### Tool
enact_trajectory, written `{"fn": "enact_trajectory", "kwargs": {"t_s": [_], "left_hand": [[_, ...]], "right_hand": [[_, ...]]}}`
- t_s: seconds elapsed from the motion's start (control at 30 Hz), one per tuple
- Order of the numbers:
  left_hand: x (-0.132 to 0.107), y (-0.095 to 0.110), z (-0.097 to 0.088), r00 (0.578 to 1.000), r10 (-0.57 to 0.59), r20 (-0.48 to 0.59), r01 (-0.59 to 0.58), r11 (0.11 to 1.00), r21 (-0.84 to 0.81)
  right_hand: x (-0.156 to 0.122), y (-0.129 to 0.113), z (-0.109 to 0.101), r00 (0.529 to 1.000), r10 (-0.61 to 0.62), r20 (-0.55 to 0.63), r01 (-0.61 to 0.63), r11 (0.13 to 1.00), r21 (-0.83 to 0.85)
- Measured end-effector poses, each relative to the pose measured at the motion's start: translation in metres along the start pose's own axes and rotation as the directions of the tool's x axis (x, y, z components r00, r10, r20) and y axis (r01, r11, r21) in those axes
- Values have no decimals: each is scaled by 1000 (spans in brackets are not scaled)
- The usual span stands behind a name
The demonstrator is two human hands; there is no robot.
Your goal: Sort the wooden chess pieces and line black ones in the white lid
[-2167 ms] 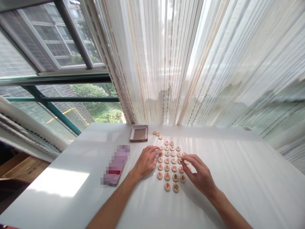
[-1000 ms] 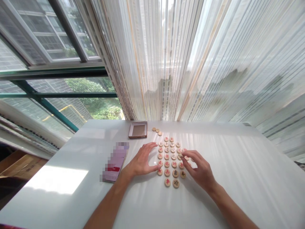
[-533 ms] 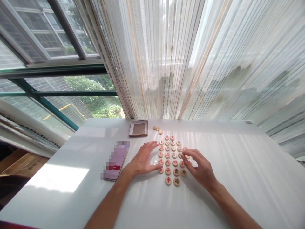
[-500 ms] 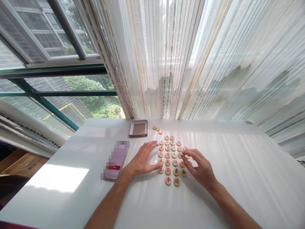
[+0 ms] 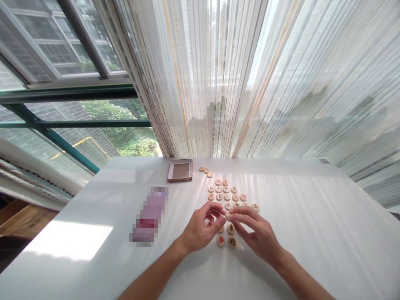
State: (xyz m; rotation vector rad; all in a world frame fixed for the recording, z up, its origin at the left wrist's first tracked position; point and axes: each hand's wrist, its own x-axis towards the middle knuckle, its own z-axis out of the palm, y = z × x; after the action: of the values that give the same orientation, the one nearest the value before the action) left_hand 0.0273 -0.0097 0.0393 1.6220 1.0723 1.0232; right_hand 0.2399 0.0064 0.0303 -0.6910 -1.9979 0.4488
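Observation:
Round wooden xiangqi pieces with red or black characters lie in rough rows mid-table, such as the black-marked piece (image 5: 232,242) at the near end and the red-marked piece (image 5: 221,241) beside it. Over the middle rows, my left hand (image 5: 203,228) has its fingers curled, with thumb and fingertips meeting the left edge of a pale xiangqi piece (image 5: 228,216). From the other side, my right hand (image 5: 258,229) pinches the same piece. Its face cannot be read. Several pieces under both hands are hidden. A separate piece (image 5: 255,207) lies just beyond my right fingers.
An open shallow box (image 5: 180,170) stands at the far left of the pieces. Three loose pieces (image 5: 206,171) lie beside it. A blurred-out phone (image 5: 150,216) rests on the white table (image 5: 312,233) to the left. String curtains and a window border the far edge.
My left hand has moved right and its fingers have drawn together. My right hand has shifted left toward it. One piece now lies at the right end of a row. The view has shifted slightly.

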Motion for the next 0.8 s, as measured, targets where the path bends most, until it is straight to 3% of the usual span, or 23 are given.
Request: {"fn": "enact_trajectory", "kwargs": {"t_s": [0.43,0.63,0.8], "left_hand": [[-2,-11,2,994,104,-19,-102,992,74],[-5,-16,6,991,132,-11,-131,990,48],[-5,-17,5,997,83,-7,-83,995,-50]], "right_hand": [[-6,-3,7,997,7,71,-9,999,32],[-6,-5,9,999,22,48,-23,999,21],[-7,-2,10,997,41,60,-41,999,-9]]}}
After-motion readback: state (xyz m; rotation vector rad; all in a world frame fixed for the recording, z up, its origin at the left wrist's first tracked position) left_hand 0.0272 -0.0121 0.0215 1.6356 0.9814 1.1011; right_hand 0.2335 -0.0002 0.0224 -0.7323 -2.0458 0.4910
